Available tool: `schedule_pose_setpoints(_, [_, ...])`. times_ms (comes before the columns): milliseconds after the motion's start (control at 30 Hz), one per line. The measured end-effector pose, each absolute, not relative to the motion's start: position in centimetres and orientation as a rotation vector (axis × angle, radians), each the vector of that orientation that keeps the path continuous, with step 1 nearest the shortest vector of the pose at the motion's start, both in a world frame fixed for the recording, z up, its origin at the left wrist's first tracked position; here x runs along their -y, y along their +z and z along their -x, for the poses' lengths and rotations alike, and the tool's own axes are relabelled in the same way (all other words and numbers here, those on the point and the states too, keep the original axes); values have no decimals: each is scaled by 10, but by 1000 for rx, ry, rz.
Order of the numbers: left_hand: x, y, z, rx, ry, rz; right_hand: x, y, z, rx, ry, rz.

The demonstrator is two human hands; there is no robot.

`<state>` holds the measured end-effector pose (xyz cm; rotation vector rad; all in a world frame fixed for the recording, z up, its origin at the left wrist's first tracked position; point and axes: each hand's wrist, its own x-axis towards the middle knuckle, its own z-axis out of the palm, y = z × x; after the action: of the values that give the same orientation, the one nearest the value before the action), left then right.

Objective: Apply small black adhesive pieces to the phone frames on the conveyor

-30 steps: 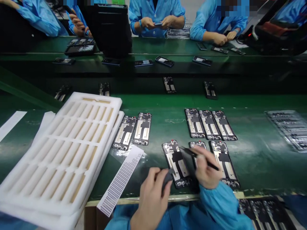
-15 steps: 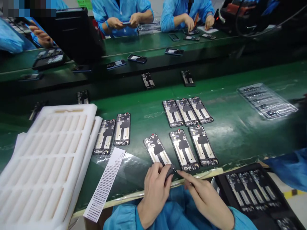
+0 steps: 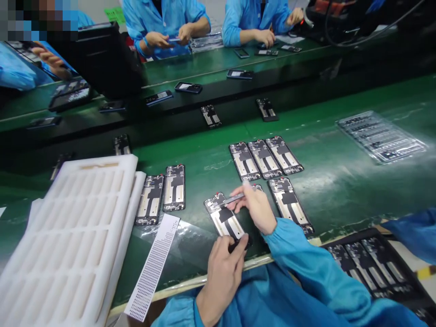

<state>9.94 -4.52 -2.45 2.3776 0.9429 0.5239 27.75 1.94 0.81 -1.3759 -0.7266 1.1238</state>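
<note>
Right of the white foam tray [image 3: 114,222], past two similar frames [image 3: 174,187] lying next to it, the phone frame [image 3: 225,219] under my hands rests flat on the green bench [image 3: 200,177]. The fingers of my right hand [image 3: 257,209] are pinched round tweezers [image 3: 233,199], their tips over the frame's far end; whether they touch, I can't tell. My left hand [image 3: 223,272] has its fingers curled at the near end, and I can't tell whether they grip anything. I'd judge the frame light, stiff and a little slippery, its bare circuitry fragile, so I'd hold it only by the long side rims. Toward the tray there's more room, with a clear film [image 3: 190,236] and a printed strip [image 3: 153,268] lying flat. Away from the tray, another frame [image 3: 259,186] sits close, mostly hidden by my right hand; the bench edge [image 3: 260,260] runs just off the near end.
</note>
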Motion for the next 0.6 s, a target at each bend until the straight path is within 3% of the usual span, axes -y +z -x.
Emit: schedule_pose_setpoints(600, [49,-30,-99,-924,575,-2518,-26,-32,-264,1223,916,1521])
